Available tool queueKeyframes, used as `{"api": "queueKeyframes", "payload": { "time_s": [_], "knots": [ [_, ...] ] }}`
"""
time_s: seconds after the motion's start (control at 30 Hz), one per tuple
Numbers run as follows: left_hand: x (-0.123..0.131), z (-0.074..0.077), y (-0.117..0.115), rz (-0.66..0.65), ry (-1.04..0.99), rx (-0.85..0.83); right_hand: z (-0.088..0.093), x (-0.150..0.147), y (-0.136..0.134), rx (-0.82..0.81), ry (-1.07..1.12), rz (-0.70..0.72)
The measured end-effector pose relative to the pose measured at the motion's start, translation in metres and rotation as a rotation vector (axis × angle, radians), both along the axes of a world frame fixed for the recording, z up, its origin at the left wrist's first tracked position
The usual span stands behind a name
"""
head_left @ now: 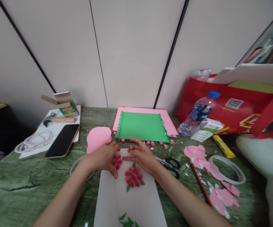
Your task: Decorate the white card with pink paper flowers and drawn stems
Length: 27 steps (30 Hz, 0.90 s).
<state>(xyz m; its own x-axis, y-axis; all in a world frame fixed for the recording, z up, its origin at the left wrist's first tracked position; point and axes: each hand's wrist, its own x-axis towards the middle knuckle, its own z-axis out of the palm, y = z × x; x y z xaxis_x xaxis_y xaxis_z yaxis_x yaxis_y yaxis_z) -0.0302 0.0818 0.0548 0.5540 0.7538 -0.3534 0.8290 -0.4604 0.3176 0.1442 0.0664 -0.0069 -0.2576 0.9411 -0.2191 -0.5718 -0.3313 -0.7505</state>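
Note:
A white card [129, 201] lies lengthwise in front of me on the green marbled table [20, 189]. Two clusters of small red paper roses are stuck near its far end: one cluster [116, 161] under my left hand, another [133, 176] with green leaves just below my right hand. My left hand [104, 157] rests on the card's top left, fingers curled around the upper cluster, thumb stretched down. My right hand [142, 156] lies flat on the card's top right, fingers pointing left toward the upper cluster. More green leaves [127, 220] show at the card's near end.
Green paper [142, 126] on pink sheets [169, 121] lies behind the hands, loose red roses along its edge. Left: pink discs [98, 137], phone [62, 140], beads [33, 142], hammer [58, 119]. Right: scissors [171, 164], tape roll [226, 168], pink scraps [221, 195], bottle [199, 113], red bag [233, 107].

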Motion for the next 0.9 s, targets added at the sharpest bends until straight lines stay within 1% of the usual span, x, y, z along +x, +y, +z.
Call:
{"api": "queueKeyframes", "payload": {
  "time_s": [0.17,0.27,0.5,0.9],
  "knots": [
    [-0.0011,-0.0013,0.0008,0.002,0.004,-0.004,0.0011,0.0020,0.0014,0.028,-0.036,-0.013],
    [-0.0006,-0.0002,0.0008,0.001,0.010,-0.007,0.0010,0.0012,0.0007,0.038,-0.029,0.003],
    [-0.0007,-0.0004,0.0005,0.006,-0.009,-0.008,-0.0005,0.0003,0.0003,0.035,-0.024,0.013],
    [-0.0016,-0.0008,0.0004,-0.002,-0.004,-0.003,0.0025,-0.0003,-0.0003,0.041,-0.024,0.029]
  ]
}}
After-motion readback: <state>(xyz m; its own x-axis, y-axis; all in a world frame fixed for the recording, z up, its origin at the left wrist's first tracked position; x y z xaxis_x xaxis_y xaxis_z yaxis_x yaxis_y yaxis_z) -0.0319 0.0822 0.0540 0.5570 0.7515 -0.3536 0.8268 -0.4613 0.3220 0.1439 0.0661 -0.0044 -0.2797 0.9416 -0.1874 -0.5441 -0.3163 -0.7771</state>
